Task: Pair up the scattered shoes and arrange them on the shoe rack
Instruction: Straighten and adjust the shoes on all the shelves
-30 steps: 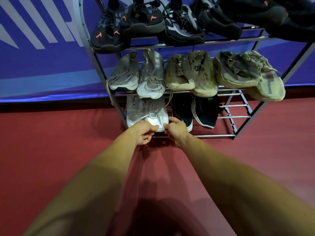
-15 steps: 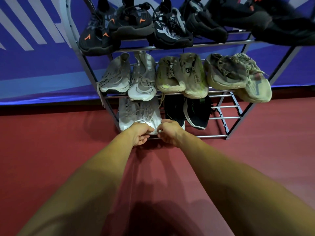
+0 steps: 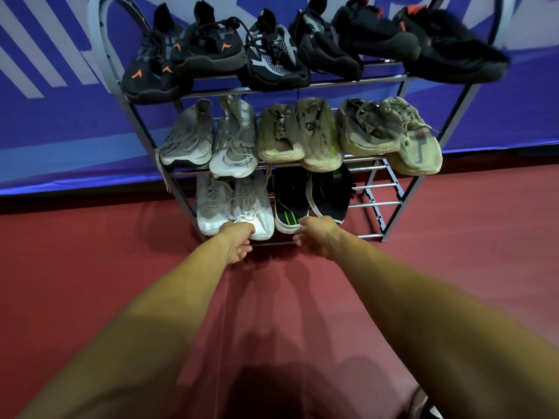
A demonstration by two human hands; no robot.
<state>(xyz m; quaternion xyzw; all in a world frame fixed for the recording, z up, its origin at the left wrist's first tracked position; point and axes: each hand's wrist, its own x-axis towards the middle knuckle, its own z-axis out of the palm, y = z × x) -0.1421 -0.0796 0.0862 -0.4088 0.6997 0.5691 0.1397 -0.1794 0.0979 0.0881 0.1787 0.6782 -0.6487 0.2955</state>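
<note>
A smooth dark red floor (image 3: 75,282) fills the lower part of the view, with soft shadows near its bottom edge. Behind it hangs a blue fabric banner (image 3: 60,122) with white diagonal stripes (image 3: 36,55) at its upper left and a paler blue band along its lower edge.

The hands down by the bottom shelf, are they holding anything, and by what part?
Nothing is clearly held. The left hand rests at the toe of the white pair; the right hand sits at the toe of the black pair, fingers loose.
</note>
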